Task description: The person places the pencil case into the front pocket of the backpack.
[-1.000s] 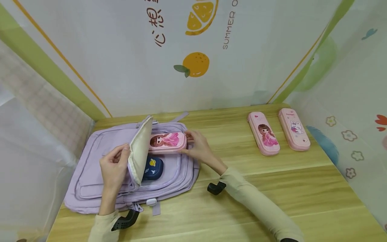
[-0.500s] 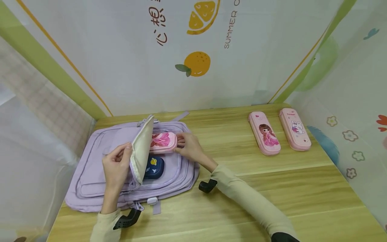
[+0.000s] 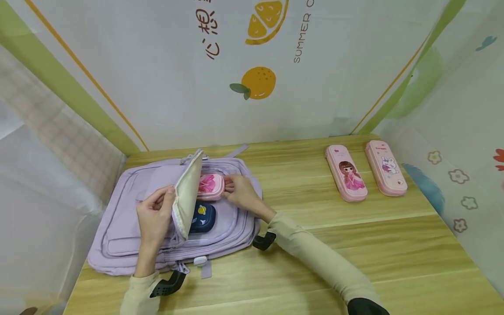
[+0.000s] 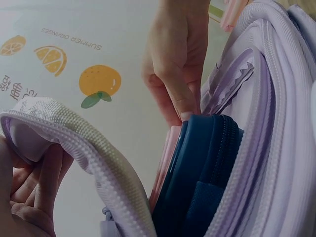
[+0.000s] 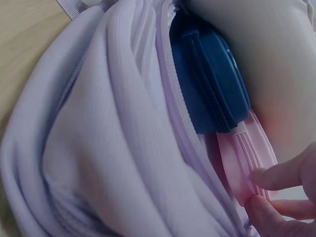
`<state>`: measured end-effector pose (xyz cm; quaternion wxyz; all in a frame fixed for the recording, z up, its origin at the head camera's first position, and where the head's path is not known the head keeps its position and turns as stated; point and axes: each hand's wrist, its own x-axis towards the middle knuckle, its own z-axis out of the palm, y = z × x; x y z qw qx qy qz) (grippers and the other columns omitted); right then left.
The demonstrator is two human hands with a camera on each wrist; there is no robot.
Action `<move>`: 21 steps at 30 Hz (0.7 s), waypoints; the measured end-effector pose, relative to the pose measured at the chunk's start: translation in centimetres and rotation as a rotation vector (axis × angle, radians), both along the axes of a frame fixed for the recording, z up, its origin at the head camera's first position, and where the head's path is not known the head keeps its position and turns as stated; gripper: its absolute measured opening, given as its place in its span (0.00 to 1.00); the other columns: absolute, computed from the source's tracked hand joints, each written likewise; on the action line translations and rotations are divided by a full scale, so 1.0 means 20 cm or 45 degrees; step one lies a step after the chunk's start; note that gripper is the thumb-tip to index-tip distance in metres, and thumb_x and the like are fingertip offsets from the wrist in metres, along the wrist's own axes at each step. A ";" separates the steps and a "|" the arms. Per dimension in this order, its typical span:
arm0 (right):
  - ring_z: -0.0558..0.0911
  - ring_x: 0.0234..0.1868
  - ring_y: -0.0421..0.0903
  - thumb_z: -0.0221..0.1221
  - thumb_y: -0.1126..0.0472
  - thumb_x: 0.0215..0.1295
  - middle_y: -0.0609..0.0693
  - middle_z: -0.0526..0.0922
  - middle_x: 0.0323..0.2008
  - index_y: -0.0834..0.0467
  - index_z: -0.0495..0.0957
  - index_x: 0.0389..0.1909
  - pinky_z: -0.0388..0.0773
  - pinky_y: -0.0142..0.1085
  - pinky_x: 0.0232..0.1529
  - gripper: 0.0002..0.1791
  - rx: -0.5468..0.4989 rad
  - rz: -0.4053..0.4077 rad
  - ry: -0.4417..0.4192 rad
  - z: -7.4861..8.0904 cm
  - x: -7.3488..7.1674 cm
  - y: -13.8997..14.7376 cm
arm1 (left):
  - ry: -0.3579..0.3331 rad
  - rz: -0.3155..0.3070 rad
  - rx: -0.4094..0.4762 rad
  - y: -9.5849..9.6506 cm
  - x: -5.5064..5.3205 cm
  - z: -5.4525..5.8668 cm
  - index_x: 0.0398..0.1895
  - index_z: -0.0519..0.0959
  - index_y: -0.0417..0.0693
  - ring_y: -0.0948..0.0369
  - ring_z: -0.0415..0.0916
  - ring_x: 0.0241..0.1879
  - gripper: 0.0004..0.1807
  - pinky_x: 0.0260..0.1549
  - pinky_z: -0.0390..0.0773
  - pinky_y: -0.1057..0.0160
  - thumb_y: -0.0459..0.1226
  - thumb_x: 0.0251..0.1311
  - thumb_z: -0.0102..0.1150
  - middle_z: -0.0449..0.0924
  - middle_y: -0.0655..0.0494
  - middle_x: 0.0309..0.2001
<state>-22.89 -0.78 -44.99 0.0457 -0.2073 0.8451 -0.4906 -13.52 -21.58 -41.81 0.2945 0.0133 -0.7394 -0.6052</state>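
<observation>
A lavender backpack [image 3: 153,179] lies flat at the left of the wooden table. My left hand [image 3: 155,214] pinches the edge of its front pocket flap [image 3: 187,199], lifting it so the cream lining shows. With thumb and fingers my right hand [image 3: 242,192] grips the near end of a pink pencil case [image 3: 211,186], whose other end is hidden under the flap. Beside it a navy pencil case [image 3: 203,217] with a yellow planet sits partly in the pocket. The right wrist view shows the right fingers [image 5: 266,212] at the zipped side of the pink case.
Two more pink pencil cases lie at the back right of the table: one with a doll picture [image 3: 346,173], one with a rabbit [image 3: 386,168]. A printed curtain [image 3: 307,100] hangs behind the table [image 3: 299,271]. A strap [image 3: 206,268] sticks out from the backpack's near side.
My right hand has moved left, sliding the pink pencil case deeper under the flap; its doll's face is now hidden. The left hand still holds the flap up.
</observation>
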 end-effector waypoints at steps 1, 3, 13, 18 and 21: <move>0.87 0.51 0.56 0.66 0.74 0.59 0.67 0.85 0.48 0.74 0.77 0.55 0.83 0.32 0.52 0.22 -0.002 0.006 0.002 0.00 0.00 0.00 | -0.001 -0.001 0.001 0.00 0.00 0.00 0.42 0.85 0.25 0.79 0.82 0.30 0.10 0.32 0.80 0.81 0.27 0.67 0.58 0.84 0.80 0.30; 0.87 0.51 0.55 0.64 0.74 0.60 0.67 0.85 0.48 0.75 0.77 0.55 0.83 0.31 0.52 0.21 0.014 0.024 0.014 -0.01 0.00 -0.01 | -0.004 0.002 -0.004 0.00 0.00 0.01 0.42 0.85 0.25 0.79 0.82 0.31 0.10 0.32 0.80 0.81 0.27 0.67 0.58 0.84 0.80 0.29; 0.85 0.55 0.57 0.60 0.74 0.64 0.68 0.83 0.54 0.75 0.74 0.60 0.83 0.34 0.55 0.23 0.006 0.090 -0.061 0.00 0.02 0.03 | -0.030 0.014 -0.016 0.00 0.01 0.01 0.43 0.85 0.26 0.80 0.82 0.30 0.10 0.32 0.79 0.82 0.28 0.67 0.59 0.83 0.82 0.30; 0.85 0.53 0.58 0.64 0.72 0.62 0.68 0.82 0.54 0.74 0.74 0.60 0.84 0.39 0.55 0.25 0.037 0.054 0.127 0.03 0.03 0.13 | -0.027 0.022 -0.015 0.00 0.01 0.01 0.43 0.85 0.26 0.80 0.82 0.30 0.10 0.32 0.79 0.82 0.28 0.67 0.59 0.83 0.83 0.30; 0.85 0.53 0.58 0.66 0.70 0.59 0.66 0.82 0.54 0.72 0.75 0.59 0.84 0.42 0.55 0.26 0.066 0.010 0.257 0.02 0.04 0.21 | -0.035 0.005 -0.005 0.01 0.01 0.01 0.43 0.84 0.25 0.80 0.82 0.31 0.10 0.33 0.79 0.82 0.27 0.67 0.58 0.83 0.82 0.30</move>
